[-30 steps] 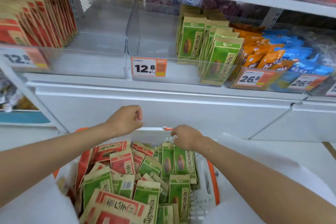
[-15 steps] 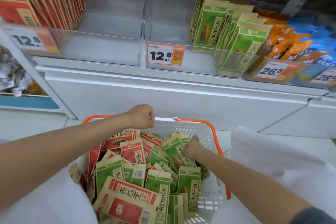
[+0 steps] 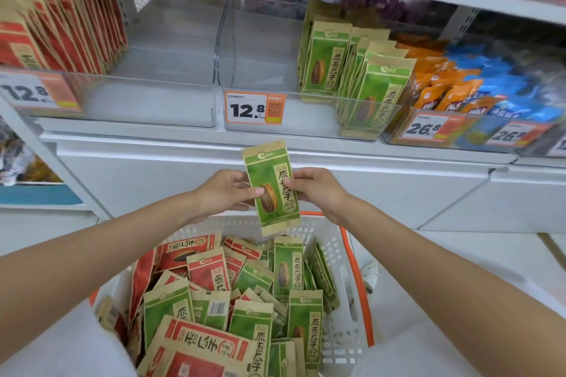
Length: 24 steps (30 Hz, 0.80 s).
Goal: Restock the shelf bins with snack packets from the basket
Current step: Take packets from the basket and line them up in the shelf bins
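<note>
A green snack packet (image 3: 271,187) is held upright in the air above the far rim of the basket (image 3: 344,300), just below the shelf edge. It is pinched at its 9 o'clock edge by the left hand (image 3: 223,193), with the thumb laid on the printed front, and at its 3 o'clock edge by the right hand (image 3: 318,190), whose thumb and fingers are closed on the side. At 6 o'clock from the packet, the white basket with an orange handle is seen, heaped with loose green packets (image 3: 294,266) and red packets (image 3: 208,272). At 12 o'clock, a clear shelf bin (image 3: 260,70) is found with a 12.8 price tag (image 3: 254,108) on its front; standing green packets (image 3: 327,61) are kept in its right part only. At 10 o'clock, a second clear bin (image 3: 159,95) is seen with a row of red packets (image 3: 70,18) at its left. At 2 o'clock, orange and blue packets (image 3: 459,82) are piled in further bins.
</note>
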Each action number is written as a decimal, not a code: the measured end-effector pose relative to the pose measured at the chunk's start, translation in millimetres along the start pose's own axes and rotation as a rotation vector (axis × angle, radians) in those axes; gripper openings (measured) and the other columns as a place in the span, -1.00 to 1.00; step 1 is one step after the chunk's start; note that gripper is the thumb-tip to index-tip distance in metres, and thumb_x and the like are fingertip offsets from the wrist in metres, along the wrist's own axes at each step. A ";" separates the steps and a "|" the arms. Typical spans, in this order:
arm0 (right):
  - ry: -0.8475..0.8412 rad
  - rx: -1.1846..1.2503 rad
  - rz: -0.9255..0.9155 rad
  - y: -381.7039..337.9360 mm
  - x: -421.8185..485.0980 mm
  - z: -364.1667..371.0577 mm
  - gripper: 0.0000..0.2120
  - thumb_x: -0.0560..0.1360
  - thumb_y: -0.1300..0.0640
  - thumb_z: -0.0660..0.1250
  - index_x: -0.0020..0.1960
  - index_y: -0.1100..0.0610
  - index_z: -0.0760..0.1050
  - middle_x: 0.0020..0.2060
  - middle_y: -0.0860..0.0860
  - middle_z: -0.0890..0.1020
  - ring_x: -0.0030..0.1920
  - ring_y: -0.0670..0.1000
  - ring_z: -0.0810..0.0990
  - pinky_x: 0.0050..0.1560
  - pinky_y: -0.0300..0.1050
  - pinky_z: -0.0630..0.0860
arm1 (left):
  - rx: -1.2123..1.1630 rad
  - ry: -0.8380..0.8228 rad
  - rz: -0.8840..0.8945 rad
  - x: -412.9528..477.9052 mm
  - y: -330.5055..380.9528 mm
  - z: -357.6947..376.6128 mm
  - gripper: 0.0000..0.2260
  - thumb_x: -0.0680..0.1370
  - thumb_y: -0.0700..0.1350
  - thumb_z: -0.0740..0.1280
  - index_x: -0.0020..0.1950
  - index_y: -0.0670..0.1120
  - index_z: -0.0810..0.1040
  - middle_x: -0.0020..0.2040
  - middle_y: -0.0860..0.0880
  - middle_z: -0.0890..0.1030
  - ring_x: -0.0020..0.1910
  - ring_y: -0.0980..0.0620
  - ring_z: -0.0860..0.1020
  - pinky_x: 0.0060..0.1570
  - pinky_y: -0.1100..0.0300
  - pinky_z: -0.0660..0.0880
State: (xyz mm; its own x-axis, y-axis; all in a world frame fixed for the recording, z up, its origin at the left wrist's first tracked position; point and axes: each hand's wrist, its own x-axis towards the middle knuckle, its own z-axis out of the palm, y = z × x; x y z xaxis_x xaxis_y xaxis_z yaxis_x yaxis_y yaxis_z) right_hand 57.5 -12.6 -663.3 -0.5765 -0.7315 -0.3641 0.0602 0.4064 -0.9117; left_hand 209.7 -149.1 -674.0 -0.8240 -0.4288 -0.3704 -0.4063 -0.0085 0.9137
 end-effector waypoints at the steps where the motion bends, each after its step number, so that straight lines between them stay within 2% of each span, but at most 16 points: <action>1: 0.060 -0.047 -0.049 -5.7 1.8 -3.2 -0.77 0.51 0.26 0.39 0.15 0.30 0.55 -0.05 0.14 0.67 -0.06 0.06 0.64 0.11 -0.04 0.58 | 0.017 0.024 0.032 -2.0 5.9 -1.0 -0.84 0.54 -0.12 0.39 0.11 -0.06 0.61 0.02 -0.08 0.70 0.02 -0.04 0.66 0.11 0.12 0.58; 3: 0.228 -0.256 -0.214 -21.9 3.1 -13.4 -0.79 0.53 0.24 0.35 0.16 0.17 0.55 -0.16 0.05 0.64 -0.15 0.00 0.59 -0.08 -0.15 0.51 | 0.052 0.074 0.102 -5.1 19.9 -5.8 -0.88 0.55 -0.12 0.38 0.08 -0.04 0.62 -0.01 -0.07 0.70 -0.03 0.01 0.66 0.08 0.13 0.59; 5: 0.379 -0.461 -0.433 -39.2 -0.8 -27.3 -0.76 0.55 0.24 0.26 0.19 0.11 0.54 -0.18 -0.01 0.61 -0.15 -0.02 0.56 -0.11 -0.17 0.46 | 0.057 0.113 0.172 -9.2 38.1 -11.0 -0.89 0.57 -0.14 0.35 0.06 0.00 0.61 0.00 -0.05 0.69 -0.09 0.08 0.66 -0.02 0.21 0.61; 7: 0.498 -0.619 -0.651 -48.8 -2.6 -43.0 -0.69 0.52 0.30 0.24 0.23 0.15 0.52 -0.04 0.01 0.60 -0.02 0.01 0.54 0.03 -0.14 0.45 | 0.020 0.147 0.239 -12.9 57.2 -17.1 -0.88 0.58 -0.16 0.32 0.09 -0.01 0.60 0.01 -0.06 0.69 -0.14 0.12 0.65 -0.06 0.21 0.62; 9: 0.644 -0.793 -0.787 -50.7 0.7 -56.9 -0.63 0.48 0.32 0.24 0.27 0.18 0.49 0.11 0.07 0.56 0.15 0.09 0.48 0.22 -0.02 0.37 | -0.017 0.190 0.323 -14.4 79.5 -21.9 -0.85 0.60 -0.19 0.29 0.13 -0.07 0.59 0.00 -0.10 0.68 -0.16 0.09 0.64 -0.04 0.15 0.62; 12: 0.776 -0.963 -0.817 -44.8 13.4 -75.1 -0.55 0.45 0.32 0.27 0.34 0.24 0.43 0.23 0.13 0.49 0.30 0.14 0.38 0.40 0.09 0.23 | -0.052 0.265 0.423 -8.0 120.7 -24.6 -0.83 0.63 -0.18 0.24 0.19 -0.12 0.55 -0.01 -0.09 0.66 -0.15 0.09 0.64 -0.05 0.16 0.63; 14: 0.778 -1.050 -0.805 -38.7 21.7 -84.7 -0.53 0.45 0.34 0.28 0.36 0.29 0.41 0.24 0.16 0.47 0.32 0.17 0.38 0.45 0.14 0.19 | -0.085 0.319 0.474 4.0 150.7 -25.6 -0.81 0.64 -0.17 0.22 0.22 -0.15 0.53 0.00 -0.08 0.66 -0.14 0.07 0.65 -0.07 0.13 0.64; 16: 0.752 -1.117 -0.803 -33.1 27.4 -88.9 -0.50 0.44 0.34 0.28 0.39 0.30 0.38 0.25 0.18 0.45 0.33 0.20 0.37 0.43 0.18 0.23 | -0.087 0.379 0.520 22.8 177.1 -26.1 -0.82 0.64 -0.17 0.23 0.21 -0.16 0.53 -0.01 -0.05 0.65 -0.17 0.10 0.65 -0.09 0.15 0.64; 22: 0.794 -1.046 -0.754 -29.6 33.7 -75.6 -0.45 0.41 0.32 0.27 0.40 0.29 0.34 0.31 0.19 0.41 0.38 0.19 0.31 0.42 0.15 0.28 | 0.096 0.460 0.518 99.5 211.9 -14.4 -0.78 0.60 -0.21 0.31 0.24 -0.21 0.49 0.04 -0.06 0.57 -0.04 0.03 0.60 -0.25 0.25 0.60; 24: 0.806 -1.027 -0.759 -27.1 35.4 -73.4 -0.44 0.40 0.31 0.24 0.41 0.29 0.33 0.32 0.20 0.40 0.40 0.19 0.28 0.43 0.15 0.27 | 0.166 0.454 0.446 126.4 205.9 -5.3 -0.75 0.58 -0.21 0.35 0.23 -0.24 0.49 0.07 -0.10 0.55 0.05 -0.06 0.58 -0.11 0.10 0.61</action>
State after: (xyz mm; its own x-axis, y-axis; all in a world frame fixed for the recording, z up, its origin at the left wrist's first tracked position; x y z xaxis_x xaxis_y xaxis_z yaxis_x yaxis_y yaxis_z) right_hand -24.4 -9.2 -637.5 -0.5091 -0.5887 0.6279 -0.8313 0.5255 -0.1812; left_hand 24.0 -209.8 -531.9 -0.6938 -0.6978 0.1782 -0.1497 0.3817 0.9121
